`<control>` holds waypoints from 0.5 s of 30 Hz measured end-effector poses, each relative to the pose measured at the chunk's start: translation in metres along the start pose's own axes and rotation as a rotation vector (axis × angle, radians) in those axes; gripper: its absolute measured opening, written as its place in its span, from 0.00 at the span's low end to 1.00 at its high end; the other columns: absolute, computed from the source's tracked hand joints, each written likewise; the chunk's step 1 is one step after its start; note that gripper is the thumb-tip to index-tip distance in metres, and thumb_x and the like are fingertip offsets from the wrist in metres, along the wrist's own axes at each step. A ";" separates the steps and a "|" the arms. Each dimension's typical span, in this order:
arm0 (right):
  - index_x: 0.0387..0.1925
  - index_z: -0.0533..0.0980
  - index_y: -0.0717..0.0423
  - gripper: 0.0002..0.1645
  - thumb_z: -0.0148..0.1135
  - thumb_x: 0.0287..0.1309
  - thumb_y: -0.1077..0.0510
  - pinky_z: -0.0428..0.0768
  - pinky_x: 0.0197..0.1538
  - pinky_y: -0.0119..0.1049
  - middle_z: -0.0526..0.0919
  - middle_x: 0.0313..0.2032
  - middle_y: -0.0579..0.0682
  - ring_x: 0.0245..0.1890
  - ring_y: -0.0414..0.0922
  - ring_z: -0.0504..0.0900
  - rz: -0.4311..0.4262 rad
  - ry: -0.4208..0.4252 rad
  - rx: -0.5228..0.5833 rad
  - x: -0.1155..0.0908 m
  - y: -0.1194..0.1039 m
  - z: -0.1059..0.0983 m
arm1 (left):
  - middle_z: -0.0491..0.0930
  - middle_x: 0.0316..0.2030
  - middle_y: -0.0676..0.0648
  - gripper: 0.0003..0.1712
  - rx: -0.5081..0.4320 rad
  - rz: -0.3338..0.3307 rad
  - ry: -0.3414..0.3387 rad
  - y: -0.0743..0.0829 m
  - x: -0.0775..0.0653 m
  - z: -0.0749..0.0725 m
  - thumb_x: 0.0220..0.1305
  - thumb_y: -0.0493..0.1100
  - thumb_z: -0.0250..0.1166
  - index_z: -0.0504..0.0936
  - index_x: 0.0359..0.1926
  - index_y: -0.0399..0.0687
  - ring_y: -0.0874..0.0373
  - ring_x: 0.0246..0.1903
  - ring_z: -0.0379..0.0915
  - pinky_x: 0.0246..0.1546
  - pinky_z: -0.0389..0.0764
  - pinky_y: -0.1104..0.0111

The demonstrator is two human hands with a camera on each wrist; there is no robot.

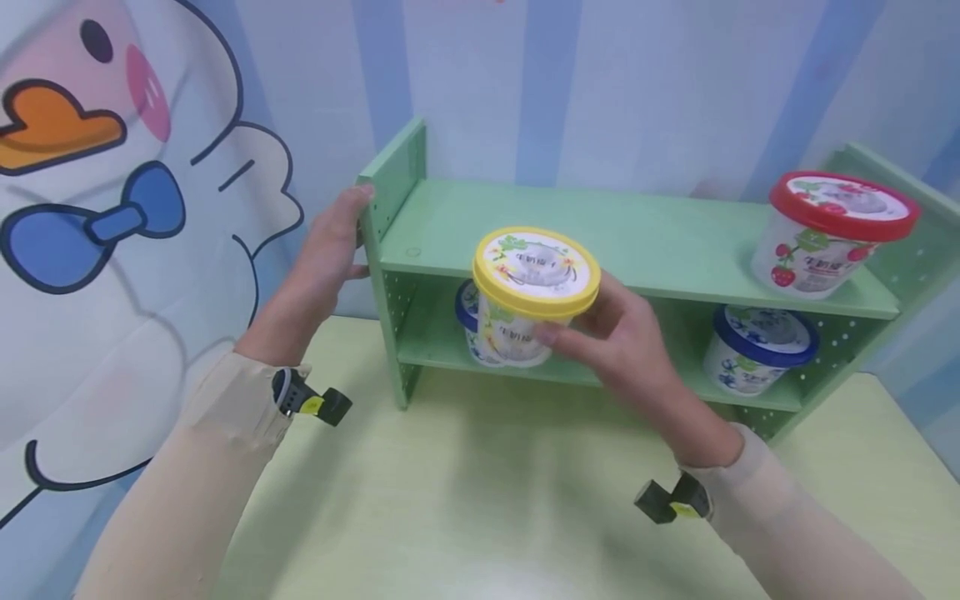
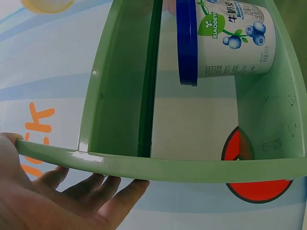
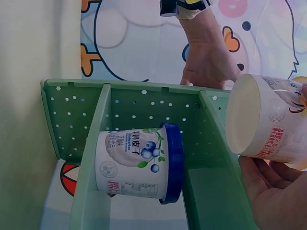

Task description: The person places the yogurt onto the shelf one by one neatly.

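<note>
My right hand [image 1: 626, 333] grips a white tub with a yellow lid [image 1: 536, 275], held upright in front of the green shelf's upper board. In the right wrist view the pale base of this tub [image 3: 243, 115] shows, with fingers around its side. My left hand [image 1: 330, 237] holds the left side panel of the green shelf [image 1: 382, 283], its fingers bent over the panel's edge in the left wrist view. Partly hidden behind the yellow-lidded tub, a blue-lidded blueberry tub [image 3: 132, 165] stands on the lower board at the left.
A red-lidded tub [image 1: 813, 233] stands at the right end of the upper board. Below it, another blue-lidded tub [image 1: 759, 350] sits on the lower board. The shelf stands on a pale table [image 1: 480, 500] against a cartoon-printed backdrop [image 1: 187, 250].
</note>
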State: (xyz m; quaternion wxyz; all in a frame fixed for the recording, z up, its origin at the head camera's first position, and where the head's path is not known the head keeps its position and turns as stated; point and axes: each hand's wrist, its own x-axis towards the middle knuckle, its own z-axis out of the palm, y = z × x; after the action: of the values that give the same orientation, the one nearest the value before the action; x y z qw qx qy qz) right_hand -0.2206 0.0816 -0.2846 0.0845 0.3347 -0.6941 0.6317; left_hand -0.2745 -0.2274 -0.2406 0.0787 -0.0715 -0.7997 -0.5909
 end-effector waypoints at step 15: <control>0.64 0.70 0.58 0.36 0.68 0.53 0.68 0.79 0.53 0.45 0.78 0.57 0.55 0.55 0.54 0.78 0.004 0.002 0.022 0.008 -0.011 -0.004 | 0.65 0.65 0.48 0.43 -0.010 0.002 0.002 -0.001 0.001 0.000 0.65 0.76 0.43 0.64 0.71 0.58 0.47 0.69 0.56 0.57 0.67 0.40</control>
State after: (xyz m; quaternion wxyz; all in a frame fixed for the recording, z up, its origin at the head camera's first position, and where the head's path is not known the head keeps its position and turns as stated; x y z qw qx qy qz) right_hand -0.2215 0.0824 -0.2699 0.0805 0.3334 -0.6878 0.6398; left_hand -0.2758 -0.2275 -0.2412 0.0797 -0.0720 -0.7966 -0.5949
